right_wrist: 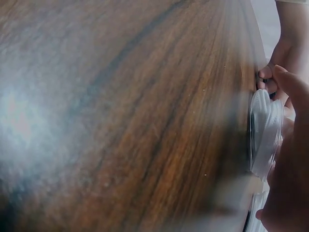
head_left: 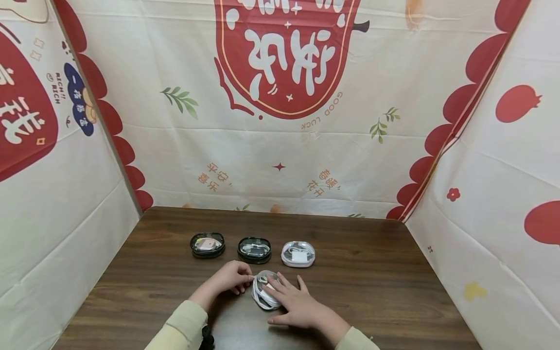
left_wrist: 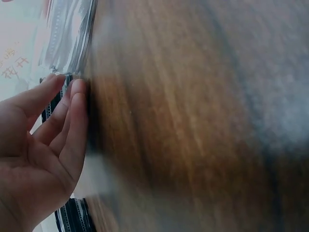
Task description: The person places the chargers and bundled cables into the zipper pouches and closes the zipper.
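A clear oval zip case with white trim (head_left: 258, 297) lies on the table, turned lengthwise, a white cable and a white block inside it. At its far left end, my left hand (head_left: 232, 278) pinches the small zipper pull between thumb and fingers. My right hand (head_left: 299, 302) rests on the case's right side, fingers spread and fairly straight, covering part of the top. In the left wrist view the left hand's fingertips (left_wrist: 78, 87) meet right at the end of the case (left_wrist: 70, 36). The right wrist view shows the case (right_wrist: 265, 133) from its side, beside the right hand (right_wrist: 292, 169).
Behind the hands stand three similar cases in a row: a black-trimmed one (head_left: 207, 244) at left, another black-trimmed one (head_left: 254, 250) in the middle and a white-trimmed one (head_left: 298, 254) at right. Printed cloth walls (head_left: 280, 146) enclose the brown wooden table (head_left: 372, 272) on three sides.
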Demonstrator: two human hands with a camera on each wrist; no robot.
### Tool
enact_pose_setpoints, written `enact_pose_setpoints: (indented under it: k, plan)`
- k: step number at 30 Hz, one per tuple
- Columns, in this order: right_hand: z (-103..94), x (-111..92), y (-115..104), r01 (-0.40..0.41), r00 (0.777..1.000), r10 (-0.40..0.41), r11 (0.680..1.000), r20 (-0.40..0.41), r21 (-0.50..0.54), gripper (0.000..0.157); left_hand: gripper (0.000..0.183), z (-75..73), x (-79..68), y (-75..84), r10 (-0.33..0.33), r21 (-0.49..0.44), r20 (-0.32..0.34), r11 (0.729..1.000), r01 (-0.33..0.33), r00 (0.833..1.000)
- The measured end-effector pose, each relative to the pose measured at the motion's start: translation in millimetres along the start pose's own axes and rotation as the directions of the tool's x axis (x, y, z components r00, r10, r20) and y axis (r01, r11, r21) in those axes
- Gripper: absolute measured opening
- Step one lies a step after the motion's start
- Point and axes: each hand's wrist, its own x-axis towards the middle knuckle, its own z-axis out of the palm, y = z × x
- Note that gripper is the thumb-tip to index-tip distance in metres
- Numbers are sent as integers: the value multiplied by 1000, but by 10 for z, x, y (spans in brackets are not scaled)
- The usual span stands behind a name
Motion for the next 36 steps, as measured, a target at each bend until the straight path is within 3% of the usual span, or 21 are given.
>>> enact_pose_setpoints:
  k: [11, 24, 36]
  plan:
    - [30, -1, 9, -29, 999, 29, 1000, 14, 2, 82, 13, -43, -50, -11, 19, -71, 108, 997, -11, 994]
    - [57, 0, 2, -14, 1000, 14, 994, -3, -108, 82, 14, -13, -172, 28, -1, -31, 88, 1000, 4, 996]
    - [51, 64, -26, 36, 997, -45, 992, -69, -122, 83, 13, 2, -108, 35, -19, -4, 26, 1000, 19, 999]
